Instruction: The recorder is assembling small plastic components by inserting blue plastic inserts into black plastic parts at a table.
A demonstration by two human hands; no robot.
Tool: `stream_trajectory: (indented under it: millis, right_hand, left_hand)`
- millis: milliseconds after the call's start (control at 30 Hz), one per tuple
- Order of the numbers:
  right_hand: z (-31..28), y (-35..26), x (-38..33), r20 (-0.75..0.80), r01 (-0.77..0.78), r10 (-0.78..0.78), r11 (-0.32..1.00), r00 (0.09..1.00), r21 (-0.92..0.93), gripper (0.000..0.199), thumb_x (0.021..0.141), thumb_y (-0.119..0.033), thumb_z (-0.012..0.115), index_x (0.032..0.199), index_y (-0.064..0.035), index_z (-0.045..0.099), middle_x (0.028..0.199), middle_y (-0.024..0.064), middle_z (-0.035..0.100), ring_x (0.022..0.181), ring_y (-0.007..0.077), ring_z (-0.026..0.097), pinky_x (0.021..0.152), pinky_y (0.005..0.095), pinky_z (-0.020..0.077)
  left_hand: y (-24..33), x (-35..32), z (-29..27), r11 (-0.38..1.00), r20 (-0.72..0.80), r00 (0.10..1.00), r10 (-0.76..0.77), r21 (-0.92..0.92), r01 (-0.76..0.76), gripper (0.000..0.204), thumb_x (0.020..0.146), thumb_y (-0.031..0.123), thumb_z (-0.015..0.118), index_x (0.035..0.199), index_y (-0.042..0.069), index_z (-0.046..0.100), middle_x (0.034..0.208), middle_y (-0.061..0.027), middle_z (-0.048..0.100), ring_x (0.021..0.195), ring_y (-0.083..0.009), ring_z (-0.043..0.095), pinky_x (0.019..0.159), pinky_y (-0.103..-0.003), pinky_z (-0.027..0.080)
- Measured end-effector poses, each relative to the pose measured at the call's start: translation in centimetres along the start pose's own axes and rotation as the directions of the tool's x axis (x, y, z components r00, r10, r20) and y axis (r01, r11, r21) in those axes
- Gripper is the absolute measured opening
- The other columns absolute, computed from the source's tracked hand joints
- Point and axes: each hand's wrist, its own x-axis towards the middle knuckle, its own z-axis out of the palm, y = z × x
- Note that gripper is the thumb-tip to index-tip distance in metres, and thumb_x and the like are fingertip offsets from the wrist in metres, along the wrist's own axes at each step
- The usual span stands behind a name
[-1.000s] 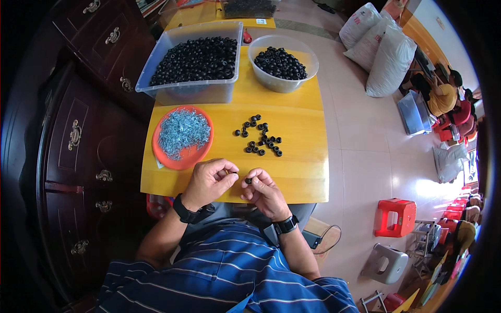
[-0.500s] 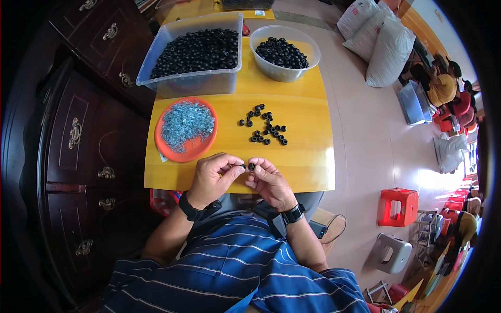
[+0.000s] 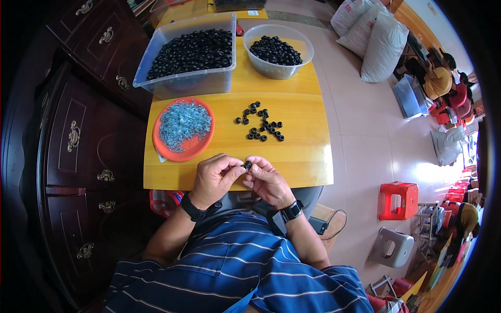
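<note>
Over the table's near edge, my left hand (image 3: 211, 180) and my right hand (image 3: 269, 182) meet fingertip to fingertip. Between them is a small round black part (image 3: 248, 165) with a hole in it, pinched by my right thumb and fingers. My left thumb and forefinger are closed on a small dark piece pressed against it; fingers hide most of that piece. Loose black bead-like parts (image 3: 265, 125) lie scattered on the yellow table (image 3: 292, 164) beyond my hands. To their left, an orange-red plate (image 3: 196, 152) holds a heap of tiny shiny, spring-like pieces (image 3: 183, 123).
A clear rectangular bin (image 3: 198, 86) and a round clear bowl (image 3: 279, 71), both filled with black parts, stand at the far side. A dark wooden cabinet (image 3: 99, 141) borders the left. White sacks (image 3: 383, 49), a red stool (image 3: 399, 201) and a grey stool (image 3: 391, 248) stand right.
My fingertips have come together, bringing the left hand's dark piece against the black part in my right hand. The view has shifted slightly; the loose parts lie as before.
</note>
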Motion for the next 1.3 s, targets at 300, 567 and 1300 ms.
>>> stream_trajectory:
  millis: [300,567,1300]
  right_hand:
    - [0.6,-0.1,0.0,-0.008,0.04,-0.041,0.996,0.999,-0.076,0.02,0.1,-0.009,0.063,0.12,-0.0069,0.061,0.102,0.0032,0.069,0.088,0.0127,0.069,0.086,0.029,0.0601]
    - [0.7,-0.1,-0.1,-0.074,0.069,-0.087,0.973,0.993,-0.218,0.018,0.098,-0.008,0.067,0.115,-0.0074,0.062,0.099,0.0019,0.069,0.087,0.0114,0.069,0.082,0.0267,0.0589]
    - [0.3,0.4,0.2,-0.055,0.042,-0.051,0.989,0.997,-0.144,0.017,0.099,-0.008,0.066,0.115,-0.006,0.064,0.101,0.0034,0.07,0.088,0.0122,0.069,0.084,0.0277,0.0594]
  left_hand:
    - [0.1,-0.2,0.2,0.992,-0.012,0.997,0.075,0.101,-0.074,0.009,0.085,0.002,0.076,0.09,0.002,0.068,0.077,-0.0106,0.065,0.064,-0.0228,0.065,0.058,-0.032,0.05]
    - [-0.4,-0.5,0.5,0.988,-0.029,0.996,0.089,0.132,-0.085,0.01,0.083,0.002,0.076,0.089,0.003,0.068,0.076,-0.01,0.064,0.063,-0.0239,0.065,0.057,-0.034,0.05]
    - [-1.9,-1.3,0.3,0.999,-0.053,0.998,0.02,-0.042,-0.022,0.011,0.086,0.003,0.078,0.09,0.0,0.068,0.075,-0.0074,0.068,0.064,-0.0121,0.066,0.058,-0.026,0.051]
